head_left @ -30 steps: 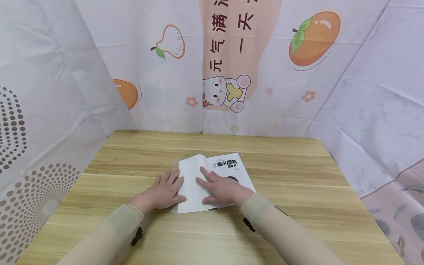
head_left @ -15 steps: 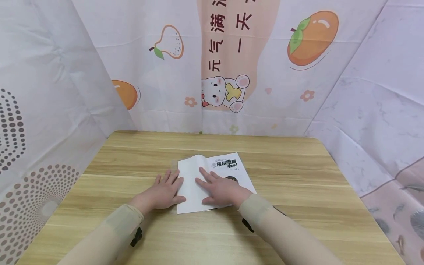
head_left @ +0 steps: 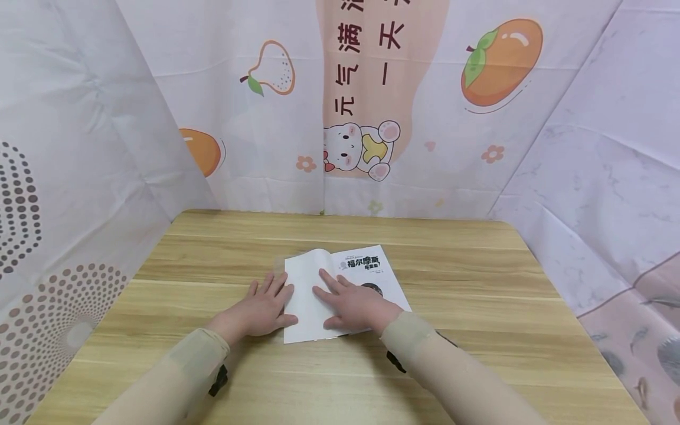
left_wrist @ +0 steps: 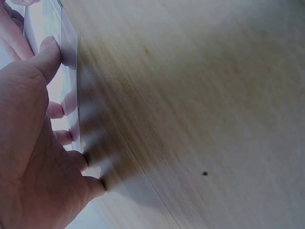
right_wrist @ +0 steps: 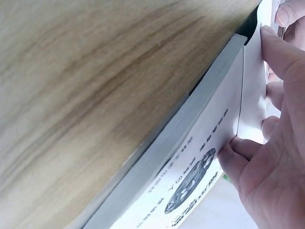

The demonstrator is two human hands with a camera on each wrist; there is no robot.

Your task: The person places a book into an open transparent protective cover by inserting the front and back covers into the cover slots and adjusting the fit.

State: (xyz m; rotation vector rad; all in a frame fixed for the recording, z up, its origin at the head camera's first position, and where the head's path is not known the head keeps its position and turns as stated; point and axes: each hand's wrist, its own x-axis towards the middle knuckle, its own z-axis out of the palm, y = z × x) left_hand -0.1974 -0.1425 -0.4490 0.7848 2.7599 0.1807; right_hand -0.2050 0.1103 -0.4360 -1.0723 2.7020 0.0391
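An open book (head_left: 394,283) lies on the wooden table, a blank white left page (head_left: 304,301) beside a title page with black Chinese characters. My left hand (head_left: 261,310) is spread over the left page's outer edge, its thumb and fingertips resting there. A translucent cover edge (left_wrist: 70,50) shows under that hand in the left wrist view. My right hand (head_left: 357,304) lies across the fold with fingers spread, its fingertips pressing the white page. In the right wrist view, the thick page block (right_wrist: 167,133) sits under the title page, and the white page bows up near the spine.
The wood-grain table (head_left: 478,295) extends on all sides of the book. A printed curtain (head_left: 287,147) hangs behind the table's far edge, with more cloth at both sides. Both wrists wear bands (head_left: 409,333) with dark straps.
Both hands hold almost the same places on the book. The view has shifted very slightly; the pages look unchanged.
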